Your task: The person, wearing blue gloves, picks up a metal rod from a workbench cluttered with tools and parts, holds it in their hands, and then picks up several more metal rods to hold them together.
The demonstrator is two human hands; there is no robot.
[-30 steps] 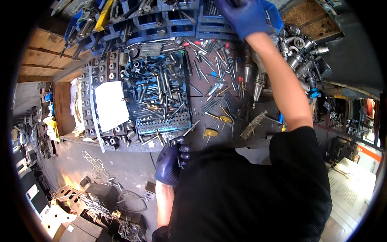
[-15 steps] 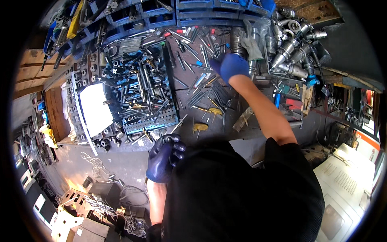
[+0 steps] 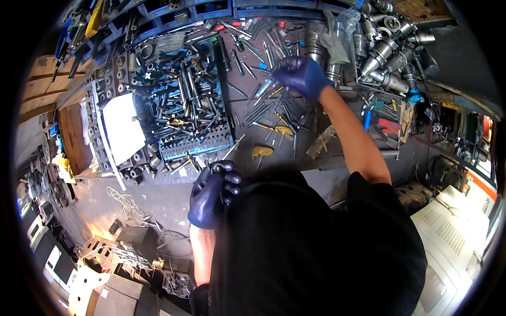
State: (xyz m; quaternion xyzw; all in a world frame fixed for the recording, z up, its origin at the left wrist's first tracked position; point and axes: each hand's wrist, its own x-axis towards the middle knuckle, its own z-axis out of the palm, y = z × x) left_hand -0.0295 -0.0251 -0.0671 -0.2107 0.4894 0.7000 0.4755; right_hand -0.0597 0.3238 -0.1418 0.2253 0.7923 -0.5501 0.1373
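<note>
My right hand [image 3: 300, 77], in a dark blue coated glove, reaches over the loose cutters at the back of the bench. Its fingers are curled together, and anything in them is hidden. Below and left of it lie several end mills and drill bits [image 3: 258, 112]. Close to my body, at the bench's front edge, my left hand [image 3: 213, 195] is gloved too and closed, palm side up. What it holds, if anything, cannot be made out. A slim metal rod [image 3: 234, 146] lies just beyond its fingers. A blue perforated tray [image 3: 196, 143] heaped with cutters stands to the left.
Blue bins [image 3: 208, 9] line the back. Large tool holders [image 3: 385, 55] pile up at the back right, beside a plastic bag [image 3: 334, 45]. A white paper sheet [image 3: 123, 126] lies left of the tray. Yellow-handled keys [image 3: 262, 151] sit near the front edge.
My right hand has drawn back slightly toward me, and its fingers now look more curled. My left hand stays closed near my body. The whole view has shifted a little.
</note>
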